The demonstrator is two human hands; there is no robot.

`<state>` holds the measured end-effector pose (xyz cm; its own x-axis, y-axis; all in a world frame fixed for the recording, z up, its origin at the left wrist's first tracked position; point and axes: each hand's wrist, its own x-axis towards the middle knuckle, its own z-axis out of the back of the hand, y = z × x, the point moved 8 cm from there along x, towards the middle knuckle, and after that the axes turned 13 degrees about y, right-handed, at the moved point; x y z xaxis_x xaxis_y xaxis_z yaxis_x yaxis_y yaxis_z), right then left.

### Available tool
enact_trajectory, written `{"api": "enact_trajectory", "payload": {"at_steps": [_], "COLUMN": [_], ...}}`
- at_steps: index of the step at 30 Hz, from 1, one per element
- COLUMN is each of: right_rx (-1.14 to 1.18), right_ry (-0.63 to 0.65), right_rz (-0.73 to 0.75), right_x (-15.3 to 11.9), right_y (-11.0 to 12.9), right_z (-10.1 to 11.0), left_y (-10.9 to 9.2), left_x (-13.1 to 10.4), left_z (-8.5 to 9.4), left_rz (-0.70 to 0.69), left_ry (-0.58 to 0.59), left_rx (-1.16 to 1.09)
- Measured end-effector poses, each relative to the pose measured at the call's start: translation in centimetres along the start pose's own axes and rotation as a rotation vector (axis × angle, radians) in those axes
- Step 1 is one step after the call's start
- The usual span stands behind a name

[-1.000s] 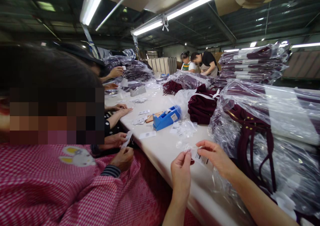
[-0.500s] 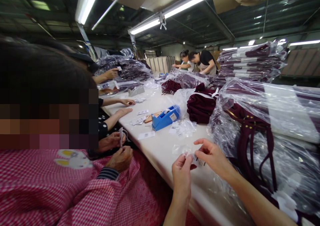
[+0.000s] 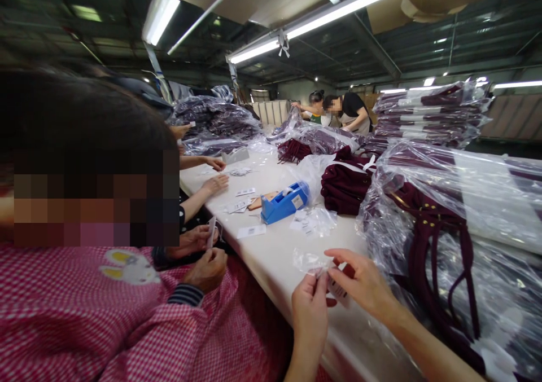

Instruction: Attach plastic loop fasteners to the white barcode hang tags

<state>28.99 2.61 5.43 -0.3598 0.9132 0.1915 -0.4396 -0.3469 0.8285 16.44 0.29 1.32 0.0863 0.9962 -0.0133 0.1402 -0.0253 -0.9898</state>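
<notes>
Near the table's front edge, my left hand point(image 3: 311, 308) pinches a small white printed tag point(image 3: 337, 288) between thumb and fingers. My right hand point(image 3: 366, 283) meets it from the right, thumb against the tag's upper end and index finger arched above. The fingertips partly hide the tag, and whether a string is between them I cannot tell. Just beyond my fingers lies a small clear plastic bag point(image 3: 307, 258) on the white table point(image 3: 271, 258). Farther off are more tags in clear plastic point(image 3: 311, 223).
A blue tape dispenser point(image 3: 284, 202) stands mid-table beside loose tags point(image 3: 251, 231). Maroon garments point(image 3: 345, 187) and plastic-wrapped garments point(image 3: 478, 184) crowd the right. A co-worker in a pink checked garment point(image 3: 127, 325) sits close on my left, holding a tag point(image 3: 211, 232). Other people work farther back.
My right thumb has come closer onto the tag, which now tilts more steeply downward. The view has shifted slightly. One co-worker's hand at the far left has drawn back.
</notes>
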Motion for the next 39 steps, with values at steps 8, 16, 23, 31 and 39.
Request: {"api": "enact_trajectory", "payload": {"at_steps": [8, 16, 23, 31, 39], "right_rx": [-0.165, -0.409, -0.107, 0.408, 0.233], "right_ry": [0.062, 0.215, 0.131, 0.275, 0.166], "right_rz": [0.268, 0.258, 0.122, -0.138, -0.126], "right_x": [-0.3, -0.7, -0.3, -0.5, -0.2], "right_y": [3.0, 3.1, 1.2, -0.8, -0.9], "right_z": [1.0, -0.2, 0.7, -2.3, -1.8], "left_y": [-1.2, -0.5, 0.2, 0.4, 1.9], "left_x": [-0.3, -0.9, -1.0, -0.8, -0.5], "left_z": [0.7, 0.4, 0.8, 2.5, 2.7], "left_rz": [-0.01, 0.104, 0.125, 0.046, 0.096], "left_ry": [0.128, 0.191, 0.122, 0.061, 0.012], "left_rx": [0.135, -0.02, -0.138, -0.136, -0.275]}}
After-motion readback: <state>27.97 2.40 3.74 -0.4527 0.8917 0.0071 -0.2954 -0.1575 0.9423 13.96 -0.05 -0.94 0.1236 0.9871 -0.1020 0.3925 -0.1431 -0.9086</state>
